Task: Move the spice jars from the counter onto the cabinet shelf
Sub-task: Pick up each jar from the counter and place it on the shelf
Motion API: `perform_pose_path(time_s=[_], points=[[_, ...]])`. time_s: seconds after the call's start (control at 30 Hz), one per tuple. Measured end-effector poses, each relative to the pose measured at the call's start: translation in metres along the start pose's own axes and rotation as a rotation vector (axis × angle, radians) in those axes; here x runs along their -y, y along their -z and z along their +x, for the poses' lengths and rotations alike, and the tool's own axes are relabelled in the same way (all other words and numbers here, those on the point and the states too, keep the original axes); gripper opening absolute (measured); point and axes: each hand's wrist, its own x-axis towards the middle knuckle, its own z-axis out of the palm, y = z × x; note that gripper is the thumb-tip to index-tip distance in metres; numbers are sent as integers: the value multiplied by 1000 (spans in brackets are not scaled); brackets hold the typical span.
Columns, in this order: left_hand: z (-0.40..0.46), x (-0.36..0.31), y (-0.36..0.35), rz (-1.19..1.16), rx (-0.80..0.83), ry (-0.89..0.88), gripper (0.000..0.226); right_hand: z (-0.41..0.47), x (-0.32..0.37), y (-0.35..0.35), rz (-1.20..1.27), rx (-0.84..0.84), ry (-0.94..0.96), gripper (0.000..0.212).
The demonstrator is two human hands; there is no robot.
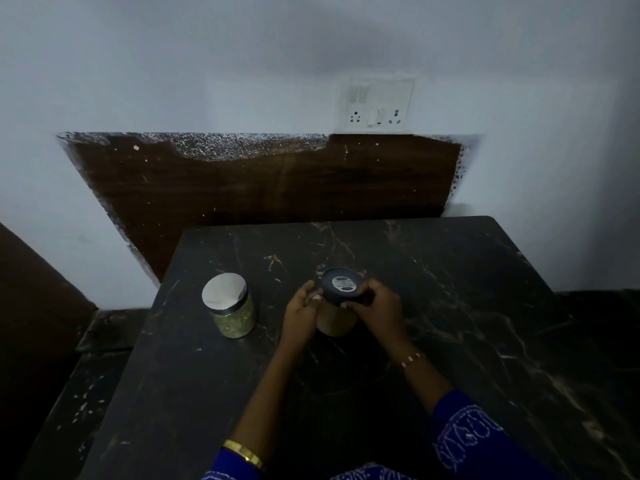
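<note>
Here, at the left of the dark marbled table (pixel 485 323), a clear jar (pixel 231 306) with a silver lid and greenish contents stands upright, untouched, well apart from either hand. Just right of it comes the left hand (pixel 299 315), fingers curved against the left side of the black-lidded jar (pixel 337 306), which stands upright near the table's middle with its long axis vertical. The thumb lies near the lid's rim; the fingers cup the pale body below, so this grip looks closed round the jar, though how firmly cannot be told in the dim light. On the other side the right hand (pixel 375 306) wraps over the lid's right edge, fingers curled onto the black rim, clamped on the jar from above and the side.

The jar thus sits directly between the two hands, each touching it, neither nearer than the other. Its base seems to rest on the table, but shadow hides the contact.

No cabinet shelf shows here; only a wall, a brown panel and a socket plate (pixel 375 105) lie beyond the table. Judging by this, the lift would go straight up along the jar's axis, and the silver-lidded jar would remain to be fetched, the left hand being nearer.
</note>
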Motion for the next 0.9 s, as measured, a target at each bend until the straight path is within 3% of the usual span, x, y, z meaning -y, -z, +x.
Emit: perform_pose_path(time_s=[0.1,0.23,0.3,0.4,0.5,0.6,0.73,0.9], points=[[-4,-15,6,5,-40,-46,42,1,17,27,91,113,13,34],[-12,-30,23,-45,-86,-34,40,1,42,69,324,297,0,24],[-20,-39,26,-52,-10,36,34,1,48,88,467,354,-2,21],[-34,-48,19,-220,227,121,31,1,45,105,717,397,-34,20],[-37,-44,-4,-420,323,152,38,2,39,109,865,346,-78,19],[-40,-42,-31,-414,272,108,39,1,33,107,833,194,-135,15],[-49,-48,-62,-344,188,-77,38,0,27,107,752,39,-231,15],[-59,-53,-95,-105,4,-289,45,-11,24,116,718,76,-302,61]])
